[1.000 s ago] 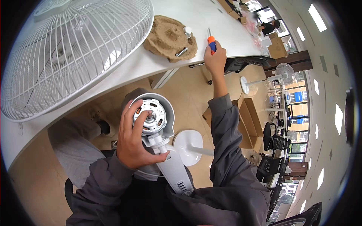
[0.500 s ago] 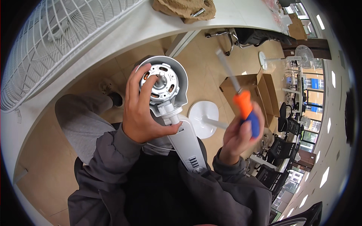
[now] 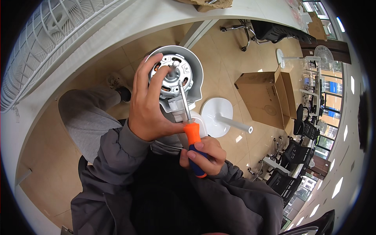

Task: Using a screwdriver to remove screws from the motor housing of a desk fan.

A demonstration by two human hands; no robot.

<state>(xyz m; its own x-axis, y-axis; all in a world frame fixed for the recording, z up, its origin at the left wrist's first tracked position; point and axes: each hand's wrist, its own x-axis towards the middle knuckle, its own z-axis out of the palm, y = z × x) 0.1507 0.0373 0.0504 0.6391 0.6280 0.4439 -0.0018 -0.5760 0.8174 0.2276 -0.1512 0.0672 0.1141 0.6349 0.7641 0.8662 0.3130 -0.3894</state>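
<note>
plainly, the left hand (image 3: 147, 103) grasps the motor (image 3: 182, 70), fingers curled over its rim on the left and one fingertip at the spindle (image 3: 174, 64). its thumb stretches out below the motor, the tip right by the orange part of the screwdriver (image 3: 192, 133); i cannot tell if they touch. the right hand (image 3: 209, 154), just below that thumb, has its fingers closed around the blue part of the handle. from there the blade slants up past the left thumb, its tip over the motor's face; contact is unclear. a grey housing (image 3: 197, 74) rings the motor, beyond the left fingertips. right of that thumb, on the floor, lies a white base (image 3: 211, 111); farther right of both hands' fingers stands a box (image 3: 258, 98).
</note>
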